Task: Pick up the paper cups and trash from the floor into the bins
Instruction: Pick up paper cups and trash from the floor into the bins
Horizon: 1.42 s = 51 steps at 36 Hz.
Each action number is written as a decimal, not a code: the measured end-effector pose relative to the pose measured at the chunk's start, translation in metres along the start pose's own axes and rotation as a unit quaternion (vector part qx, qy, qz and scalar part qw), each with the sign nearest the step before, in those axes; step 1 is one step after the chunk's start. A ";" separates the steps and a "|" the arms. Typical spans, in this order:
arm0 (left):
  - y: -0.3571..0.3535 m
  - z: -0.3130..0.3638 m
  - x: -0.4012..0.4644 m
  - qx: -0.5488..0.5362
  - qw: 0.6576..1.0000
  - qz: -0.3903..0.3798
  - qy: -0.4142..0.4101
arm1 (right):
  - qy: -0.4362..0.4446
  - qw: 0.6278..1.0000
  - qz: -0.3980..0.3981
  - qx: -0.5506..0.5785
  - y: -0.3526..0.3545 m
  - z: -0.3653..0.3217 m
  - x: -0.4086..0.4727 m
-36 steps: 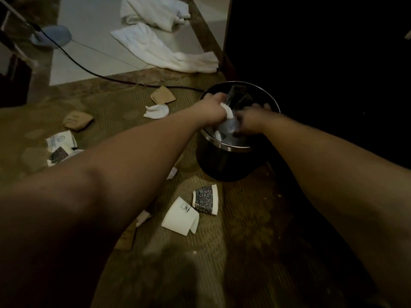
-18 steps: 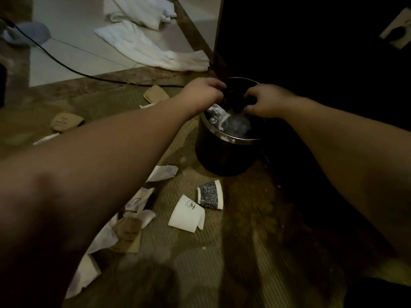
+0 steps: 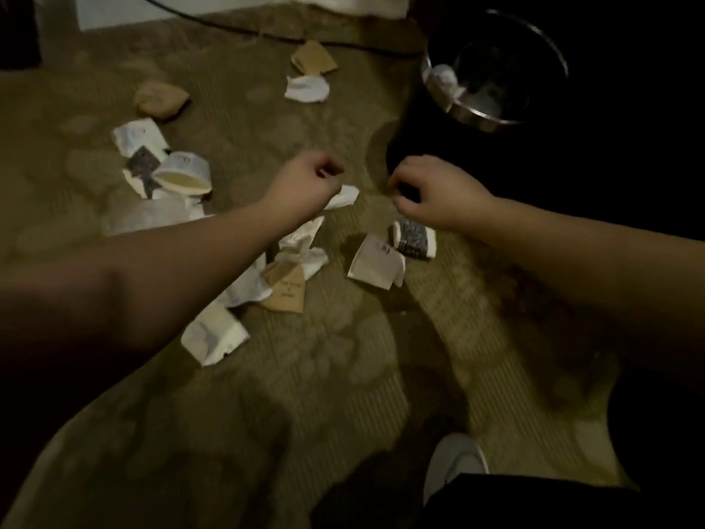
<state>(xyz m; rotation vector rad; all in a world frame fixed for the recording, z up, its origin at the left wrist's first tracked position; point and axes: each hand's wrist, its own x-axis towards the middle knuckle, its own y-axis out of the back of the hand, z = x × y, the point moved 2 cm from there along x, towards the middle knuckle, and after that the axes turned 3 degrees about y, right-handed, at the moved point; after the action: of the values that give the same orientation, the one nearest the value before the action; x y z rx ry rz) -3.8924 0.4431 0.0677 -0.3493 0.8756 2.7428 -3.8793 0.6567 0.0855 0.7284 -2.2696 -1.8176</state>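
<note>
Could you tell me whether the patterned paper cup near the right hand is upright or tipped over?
Tipped over: the dark patterned paper cup lies on its side on the carpet.

White cloth (image 3: 343, 1) cut off at top edge — bin (image 3: 473, 118) body lost in shadow.

Head view, steeply down at carpet (image 3: 343, 376)

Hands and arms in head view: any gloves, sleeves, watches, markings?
None visible. Both the left hand and the right hand are bare, with no gloves, rings or watch that the dim, slightly blurred frame shows. Both forearms are uncovered up to the frame edge, so no sleeves appear. No tattoos, bands or tags can be made out.
</note>
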 end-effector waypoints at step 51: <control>-0.016 -0.237 -0.155 0.026 0.954 0.022 0.298 | -0.339 0.929 -0.102 0.108 -0.184 -0.002 -0.014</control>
<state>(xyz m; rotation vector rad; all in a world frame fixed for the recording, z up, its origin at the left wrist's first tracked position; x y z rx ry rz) -3.7053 0.2914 -0.0821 -1.1996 1.0899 2.6718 -3.8153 0.6336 -0.0865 0.4040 -2.9549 -2.1936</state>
